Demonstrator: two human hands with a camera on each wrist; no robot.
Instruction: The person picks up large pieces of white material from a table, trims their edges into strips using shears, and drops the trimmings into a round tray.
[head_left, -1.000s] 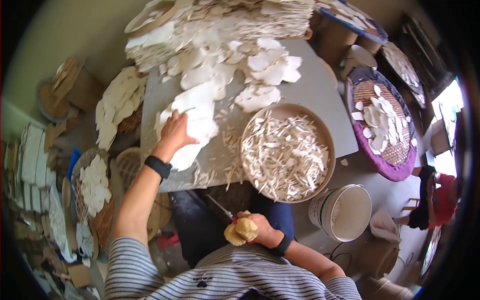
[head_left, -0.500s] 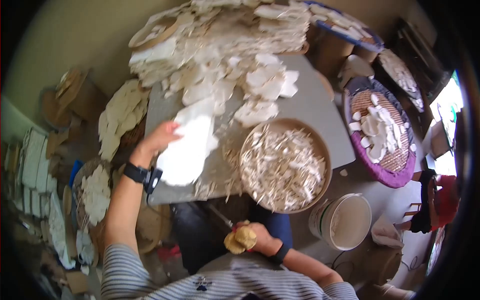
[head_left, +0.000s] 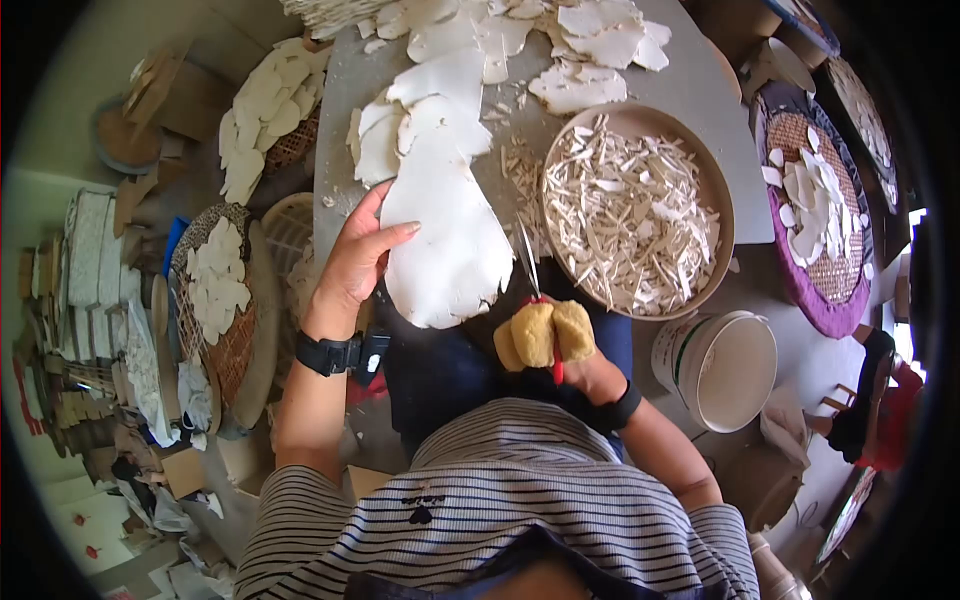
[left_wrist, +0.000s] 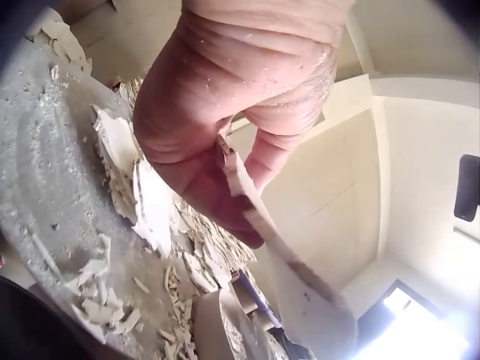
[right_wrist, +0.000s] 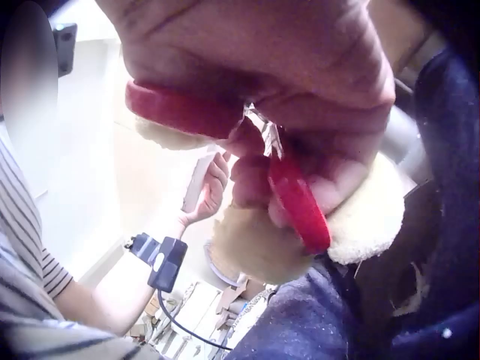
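My left hand (head_left: 358, 250) pinches the left edge of a large flat white sheet (head_left: 445, 245), raised at the table's front edge. In the left wrist view the sheet (left_wrist: 304, 300) shows edge-on between thumb and fingers of the left hand (left_wrist: 225, 97). My right hand (head_left: 590, 375) grips scissors (head_left: 529, 262) whose handles carry yellow padding (head_left: 540, 332); the blades point up, just right of the sheet, not touching it. In the right wrist view red handles (right_wrist: 300, 202) sit in the fingers of the right hand (right_wrist: 277, 67).
A round tray (head_left: 728, 225) of white strips stands on the table's right part. More white sheets (head_left: 378, 140) lie behind the held one. On the floor at right is a white bucket (head_left: 715, 370); baskets with white pieces (head_left: 820, 205) stand on both sides.
The left hand has taken hold of the sheet and brought it off the table toward the body. The right hand with the scissors has risen closer to it. The head view has shifted.
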